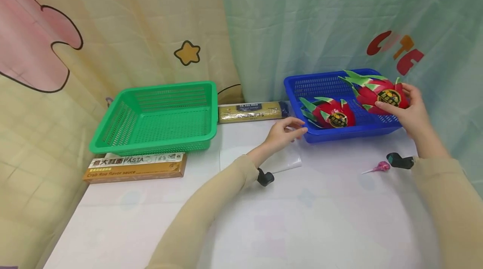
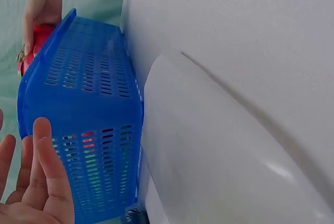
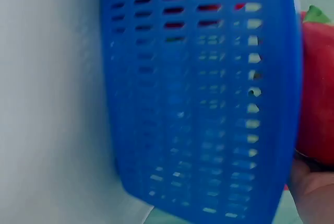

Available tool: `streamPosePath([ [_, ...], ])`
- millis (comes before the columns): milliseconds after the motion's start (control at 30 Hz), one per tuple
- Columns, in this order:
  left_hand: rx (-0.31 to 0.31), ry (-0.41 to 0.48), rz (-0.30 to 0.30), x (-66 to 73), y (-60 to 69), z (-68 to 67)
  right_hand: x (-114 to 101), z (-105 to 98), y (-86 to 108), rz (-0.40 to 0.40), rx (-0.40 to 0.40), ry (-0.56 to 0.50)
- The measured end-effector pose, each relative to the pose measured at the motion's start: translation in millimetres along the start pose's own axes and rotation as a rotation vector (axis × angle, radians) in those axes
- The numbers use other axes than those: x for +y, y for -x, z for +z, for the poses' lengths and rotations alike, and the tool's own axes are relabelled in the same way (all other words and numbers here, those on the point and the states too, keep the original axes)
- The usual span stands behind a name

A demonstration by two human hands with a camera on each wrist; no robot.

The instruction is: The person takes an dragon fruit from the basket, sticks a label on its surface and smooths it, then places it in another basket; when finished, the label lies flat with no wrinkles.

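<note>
My right hand [image 1: 415, 112] grips a red dragon fruit [image 1: 371, 93] with green leaf tips and a dark round label, over the right side of the blue basket [image 1: 354, 135]. A second dragon fruit [image 1: 336, 114] lies in that basket, toward its left. In the right wrist view the held dragon fruit [image 3: 319, 93] shows beyond the basket rim, its far side hidden. Beside the basket's front left corner is my left hand [image 1: 283, 133], holding nothing. Its fingers [image 2: 39, 172] are loosely extended close to the basket wall; whether they touch it I cannot tell.
A green basket [image 1: 173, 145] stands on the left, behind a pasta box [image 1: 136, 168]. Between the baskets lies a yellow noodle pack [image 1: 250, 112]. A clear plastic sheet [image 1: 283, 160] lies under my left hand, and a pink lollipop [image 1: 383, 166] near my right wrist. Curtains hang behind the table.
</note>
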State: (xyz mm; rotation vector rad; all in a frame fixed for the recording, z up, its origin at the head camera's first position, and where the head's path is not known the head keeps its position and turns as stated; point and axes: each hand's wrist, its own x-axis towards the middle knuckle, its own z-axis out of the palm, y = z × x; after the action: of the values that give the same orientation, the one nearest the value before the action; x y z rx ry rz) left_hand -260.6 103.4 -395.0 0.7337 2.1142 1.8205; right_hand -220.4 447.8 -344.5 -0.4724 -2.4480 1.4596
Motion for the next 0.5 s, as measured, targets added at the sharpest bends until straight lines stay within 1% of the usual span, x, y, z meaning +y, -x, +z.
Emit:
streamPosePath([
  [100,-0.006,-0.007,-0.008,-2.4,0.0,1.7,25,-1,-21.7,-0.008,0.014,0.128],
  [167,-0.012,-0.007,-0.01,-3.2,0.8,2.3,45,-2,-37.8,-0.037,0.008,0.203],
  [233,-0.015,0.0,-0.011,-3.6,1.2,2.5,57,0,-48.2,-0.057,0.001,0.266],
  [267,-0.015,0.003,-0.009,-3.7,1.3,2.6,60,1,-51.5,-0.051,-0.001,0.293],
  [300,-0.013,0.003,-0.007,-3.6,1.3,2.8,58,4,-52.0,-0.048,-0.01,0.303],
  [333,-0.012,0.003,-0.005,-3.7,1.4,2.8,55,5,-51.4,-0.067,-0.029,0.307],
  [367,-0.01,-0.001,-0.003,-3.9,1.2,3.0,50,7,-49.8,-0.066,-0.04,0.327],
  [500,-0.006,-0.02,0.008,-4.9,1.0,3.3,23,12,-34.8,-0.081,-0.089,0.384],
])
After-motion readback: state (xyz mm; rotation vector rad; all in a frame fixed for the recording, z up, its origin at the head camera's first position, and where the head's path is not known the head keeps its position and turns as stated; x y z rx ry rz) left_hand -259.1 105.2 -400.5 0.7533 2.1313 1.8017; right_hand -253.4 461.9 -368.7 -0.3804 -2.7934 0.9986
